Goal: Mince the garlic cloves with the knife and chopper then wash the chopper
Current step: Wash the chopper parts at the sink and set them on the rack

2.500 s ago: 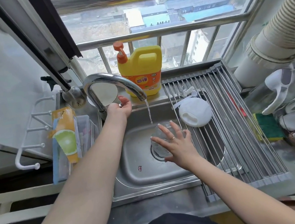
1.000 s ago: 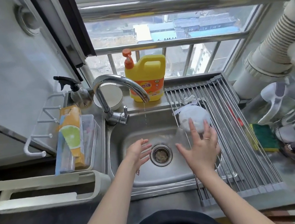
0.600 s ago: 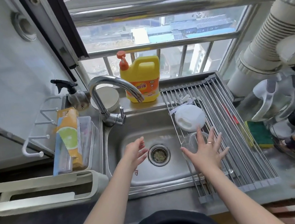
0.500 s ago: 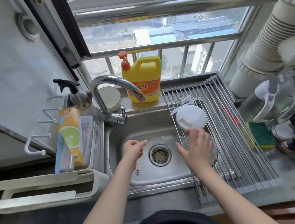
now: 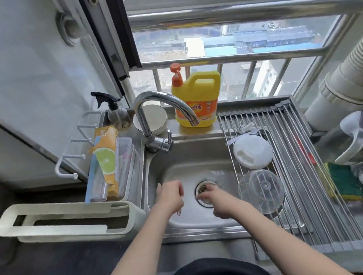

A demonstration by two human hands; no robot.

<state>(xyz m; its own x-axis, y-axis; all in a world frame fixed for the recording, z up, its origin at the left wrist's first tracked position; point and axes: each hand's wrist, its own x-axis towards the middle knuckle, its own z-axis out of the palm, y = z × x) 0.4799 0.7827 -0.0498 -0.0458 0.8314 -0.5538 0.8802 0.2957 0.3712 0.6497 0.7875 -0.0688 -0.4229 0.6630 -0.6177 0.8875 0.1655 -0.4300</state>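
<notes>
Over the stainless steel sink (image 5: 214,153), both hands hang empty with loosely curled fingers: the left hand (image 5: 170,196) near the basin's left wall, the right hand (image 5: 220,200) just beside the round metal drain (image 5: 205,189). On the steel roll-up drying rack (image 5: 300,165) lies the clear plastic chopper bowl (image 5: 261,191), with the white round chopper lid (image 5: 253,154) just behind it.
</notes>
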